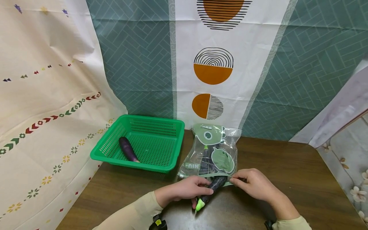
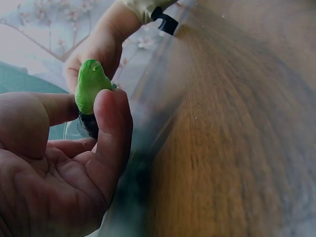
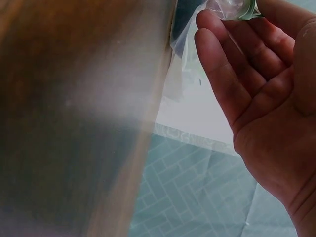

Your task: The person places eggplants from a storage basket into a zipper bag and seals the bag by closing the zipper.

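Note:
My left hand [image 1: 193, 189] grips a long, dark, rough-skinned vegetable [image 1: 217, 183] near its bright green stem end [image 2: 93, 86]. The vegetable's far end lies at the mouth of a clear zip bag [image 1: 191, 156] printed with green cartoon shapes. At the right side of that mouth, my right hand [image 1: 253, 184] pinches the bag's green edge between thumb and fingers; the right wrist view shows the bag's crumpled plastic [image 3: 227, 7] at the fingertips. Inside the bag, partly covered by its print, lies another dark vegetable [image 1: 204, 159] with a green tip.
A green plastic basket [image 1: 137, 165] stands left of the bag, with a purple eggplant [image 1: 127, 149] lying in it. The brown wooden table [image 1: 276, 159] runs back to a patterned cloth backdrop [image 1: 135, 57]. More patterned cloth [image 1: 51, 105] hangs along the left side.

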`<act>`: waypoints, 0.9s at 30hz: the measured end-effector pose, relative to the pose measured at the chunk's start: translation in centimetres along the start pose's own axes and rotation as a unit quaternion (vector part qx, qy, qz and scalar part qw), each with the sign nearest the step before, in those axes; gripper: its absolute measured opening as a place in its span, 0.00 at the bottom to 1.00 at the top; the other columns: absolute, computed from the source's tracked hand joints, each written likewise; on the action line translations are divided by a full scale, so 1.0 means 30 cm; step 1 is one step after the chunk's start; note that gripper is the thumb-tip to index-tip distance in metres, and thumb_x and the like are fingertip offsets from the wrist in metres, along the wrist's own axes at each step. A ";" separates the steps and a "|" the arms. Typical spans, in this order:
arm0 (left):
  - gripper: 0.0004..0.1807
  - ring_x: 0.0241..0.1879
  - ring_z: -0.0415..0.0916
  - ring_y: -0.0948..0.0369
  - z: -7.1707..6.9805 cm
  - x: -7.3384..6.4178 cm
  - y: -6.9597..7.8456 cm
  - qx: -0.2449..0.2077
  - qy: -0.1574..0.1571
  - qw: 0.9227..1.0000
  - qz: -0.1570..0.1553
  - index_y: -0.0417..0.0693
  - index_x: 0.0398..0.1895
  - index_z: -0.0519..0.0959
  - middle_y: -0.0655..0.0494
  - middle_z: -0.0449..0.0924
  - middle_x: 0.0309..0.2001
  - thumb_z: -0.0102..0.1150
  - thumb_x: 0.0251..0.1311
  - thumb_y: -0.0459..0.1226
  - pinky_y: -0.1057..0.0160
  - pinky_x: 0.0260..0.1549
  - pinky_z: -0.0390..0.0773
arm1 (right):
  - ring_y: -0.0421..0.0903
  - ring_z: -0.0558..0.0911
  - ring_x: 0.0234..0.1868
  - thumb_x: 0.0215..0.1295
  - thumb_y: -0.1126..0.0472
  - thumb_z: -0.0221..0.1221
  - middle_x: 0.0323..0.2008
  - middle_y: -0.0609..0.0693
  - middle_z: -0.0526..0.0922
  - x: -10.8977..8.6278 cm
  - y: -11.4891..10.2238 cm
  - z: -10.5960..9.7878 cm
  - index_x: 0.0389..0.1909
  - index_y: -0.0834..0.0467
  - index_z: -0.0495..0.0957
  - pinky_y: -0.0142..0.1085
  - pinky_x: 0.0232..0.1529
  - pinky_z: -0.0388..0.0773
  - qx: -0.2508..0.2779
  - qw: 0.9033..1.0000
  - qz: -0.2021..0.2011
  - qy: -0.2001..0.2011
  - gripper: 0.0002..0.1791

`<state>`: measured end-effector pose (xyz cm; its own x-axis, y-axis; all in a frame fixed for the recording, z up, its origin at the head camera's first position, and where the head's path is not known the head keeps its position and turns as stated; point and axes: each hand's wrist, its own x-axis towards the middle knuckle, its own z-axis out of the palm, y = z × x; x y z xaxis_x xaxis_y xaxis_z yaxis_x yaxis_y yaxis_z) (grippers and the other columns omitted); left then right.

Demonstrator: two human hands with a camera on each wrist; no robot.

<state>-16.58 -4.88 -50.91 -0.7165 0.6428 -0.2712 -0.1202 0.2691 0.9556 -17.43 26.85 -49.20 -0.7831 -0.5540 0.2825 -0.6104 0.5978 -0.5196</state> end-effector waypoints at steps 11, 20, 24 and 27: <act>0.21 0.11 0.76 0.60 0.012 0.023 0.003 -0.001 -0.009 1.000 0.003 0.37 0.66 0.84 0.51 0.86 0.44 0.66 0.79 0.41 0.62 0.12 0.81 | 0.29 0.77 0.31 0.78 0.56 0.71 0.33 0.27 0.84 0.000 -0.005 -0.005 0.39 0.41 0.92 0.32 0.32 0.78 -0.003 1.000 -0.003 0.005 0.06; 0.12 0.18 0.85 0.57 0.029 0.031 0.002 -0.043 -0.021 0.999 0.006 0.44 0.40 0.85 0.49 0.82 0.22 0.63 0.82 0.42 0.63 0.13 0.83 | 0.29 0.78 0.33 0.78 0.56 0.71 0.35 0.27 0.86 0.000 -0.014 -0.012 0.40 0.42 0.92 0.33 0.33 0.80 -0.003 1.000 -0.004 0.006 0.05; 0.14 0.17 0.85 0.57 0.043 0.032 0.001 -0.053 -0.012 0.999 -0.004 0.42 0.38 0.84 0.48 0.82 0.21 0.63 0.81 0.42 0.62 0.15 0.85 | 0.30 0.78 0.32 0.78 0.56 0.71 0.35 0.28 0.86 0.001 -0.015 -0.014 0.40 0.42 0.92 0.33 0.33 0.79 -0.001 1.000 0.000 0.002 0.05; 0.15 0.16 0.85 0.57 0.055 0.032 0.003 -0.060 -0.002 0.998 -0.010 0.42 0.36 0.83 0.47 0.82 0.19 0.63 0.81 0.42 0.61 0.16 0.86 | 0.30 0.77 0.32 0.78 0.55 0.71 0.35 0.28 0.86 0.003 -0.017 -0.016 0.40 0.41 0.92 0.33 0.33 0.79 0.000 1.000 0.004 -0.001 0.05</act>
<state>-16.14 -3.06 -51.27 -0.7103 0.6413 -0.2902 -0.2157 0.1941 0.9570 -17.25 26.76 -48.51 -0.7874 -0.5506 0.2771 -0.6046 0.6022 -0.5214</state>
